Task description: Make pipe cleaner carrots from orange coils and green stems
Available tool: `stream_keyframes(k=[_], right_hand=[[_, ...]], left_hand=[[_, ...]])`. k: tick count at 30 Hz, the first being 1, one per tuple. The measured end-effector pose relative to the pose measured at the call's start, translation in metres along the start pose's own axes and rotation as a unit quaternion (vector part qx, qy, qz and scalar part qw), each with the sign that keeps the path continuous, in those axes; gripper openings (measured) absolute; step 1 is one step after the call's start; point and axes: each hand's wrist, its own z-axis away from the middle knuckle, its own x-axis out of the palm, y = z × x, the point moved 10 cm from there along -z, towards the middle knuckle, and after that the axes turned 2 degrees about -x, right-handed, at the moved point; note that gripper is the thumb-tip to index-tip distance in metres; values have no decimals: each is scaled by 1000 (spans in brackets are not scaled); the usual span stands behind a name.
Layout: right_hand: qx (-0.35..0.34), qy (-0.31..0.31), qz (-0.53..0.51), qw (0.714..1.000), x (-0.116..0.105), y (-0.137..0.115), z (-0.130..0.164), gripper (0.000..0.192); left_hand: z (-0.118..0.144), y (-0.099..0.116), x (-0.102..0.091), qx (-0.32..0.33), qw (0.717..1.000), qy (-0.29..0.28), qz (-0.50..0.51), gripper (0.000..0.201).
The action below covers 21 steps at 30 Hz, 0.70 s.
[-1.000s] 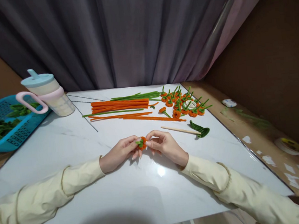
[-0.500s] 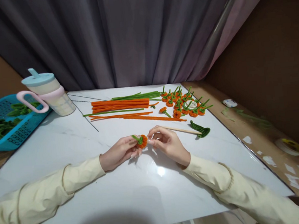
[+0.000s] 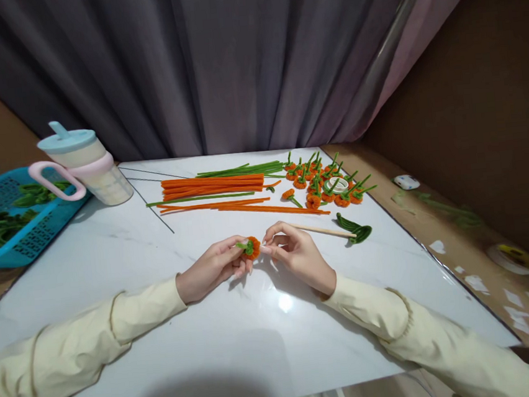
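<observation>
"As the left hand (image 3: 217,262) has thumb and fingers clamped on something, which piece goes down first?"

"One orange pumpkin (image 3: 253,248), fuzzy, with a green stem pointing left. Position: at the left hand's fingertips, above the table (image 3: 111,257), between the two hands."

"Right hand (image 3: 300,254), condition?"

"Thumb and forefinger tips together, just beside the pumpkin's right edge. Whether they pinch a part of it, cannot tell."

"Stock beyond the hands?"

"One bundle of orange stems (image 3: 211,186), loose ones before it; one row of green stems (image 3: 243,170) behind; to the right, one cluster of small pumpkins (image 3: 314,202), green-stemmed, with a white ring (image 3: 338,184) among them."

"Near the right hand?"

"One wooden stick (image 3: 324,230), one end hidden behind the hand, the other at a dark green piece (image 3: 362,234)."

"Far left?"

"One tumbler (image 3: 108,182), pale blue lid, pink handle; beside it, one blue basket (image 3: 30,247) holding green pieces."
</observation>
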Motion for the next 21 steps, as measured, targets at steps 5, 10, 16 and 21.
stream_keyframes(k=[5,10,16,21], right_hand=[[-130,9,144,981,0,-28,5,11],[-189,23,186,964,1,-43,11,15],[-245,1,188,951,7,-51,18,20],[-124,8,142,982,2,-30,7,15]], left_hand=[[-1,-1,-1,-3,1000,-10,9,22],[-1,1,2,9,1000,-19,10,27],[1,4,7,17,999,-32,6,25],[2,2,9,3,998,-47,30,26]])
